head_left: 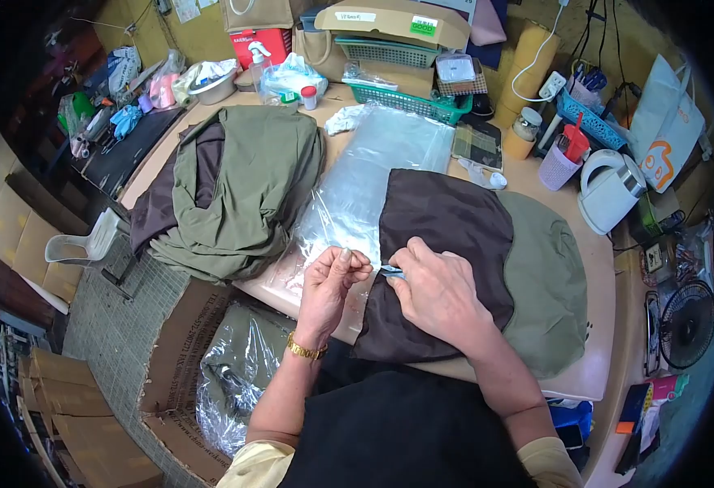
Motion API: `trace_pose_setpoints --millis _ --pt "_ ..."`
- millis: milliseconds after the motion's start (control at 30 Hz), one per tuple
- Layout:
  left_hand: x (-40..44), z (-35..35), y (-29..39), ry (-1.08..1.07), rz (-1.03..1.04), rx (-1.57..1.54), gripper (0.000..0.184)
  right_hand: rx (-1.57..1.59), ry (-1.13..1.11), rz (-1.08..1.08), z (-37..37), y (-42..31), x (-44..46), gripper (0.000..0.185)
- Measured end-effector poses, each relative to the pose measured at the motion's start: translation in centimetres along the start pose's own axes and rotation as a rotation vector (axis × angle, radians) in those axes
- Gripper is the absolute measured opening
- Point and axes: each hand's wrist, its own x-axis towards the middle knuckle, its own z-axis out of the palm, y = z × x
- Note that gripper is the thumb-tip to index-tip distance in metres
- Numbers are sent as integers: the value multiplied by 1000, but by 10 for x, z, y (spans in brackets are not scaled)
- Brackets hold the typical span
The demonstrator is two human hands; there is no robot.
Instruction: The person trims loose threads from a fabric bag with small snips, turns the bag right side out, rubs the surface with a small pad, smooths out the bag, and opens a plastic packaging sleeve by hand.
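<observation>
Near the middle of the view, my left hand (337, 281) pinches something too small to make out at the edge of the dark brown cloth. My right hand (442, 285) is closed on a small blue tool (392, 272), whose tip meets the fingers of my left hand. Under my right hand lies the dark brown cloth (446, 211), joined on its right side to an olive green fabric (540, 276). Clear plastic bags (389, 154) lie flat behind my left hand. A pile of olive green fabric (247, 171) rests on the table to the left.
A cardboard box (178, 350) holding plastic-wrapped fabric (239, 374) stands below the table's left edge. Green baskets (410, 102) are at the back. A white kettle (609, 191), a lilac cup (563, 167) and a black fan (688, 324) are on the right.
</observation>
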Motion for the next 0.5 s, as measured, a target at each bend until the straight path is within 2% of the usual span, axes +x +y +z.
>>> trace_pose_setpoints --millis 100,300,367,400,433,500 --pt "0 2 2 -3 4 7 23 -63 15 -76 4 0 3 15" --pt "0 -3 4 -12 -5 -67 23 -74 -45 -42 11 3 3 13" --pt "4 -38 2 -310 -38 -394 24 -5 8 26 11 6 1 13" --pt "6 -66 -3 -331 -75 -439 18 62 62 93 11 9 0 14" --pt "2 -46 10 -330 -73 -440 18 62 61 91 13 16 -2 14" --pt "-6 -7 33 300 463 1082 39 240 127 253 28 39 -7 19"
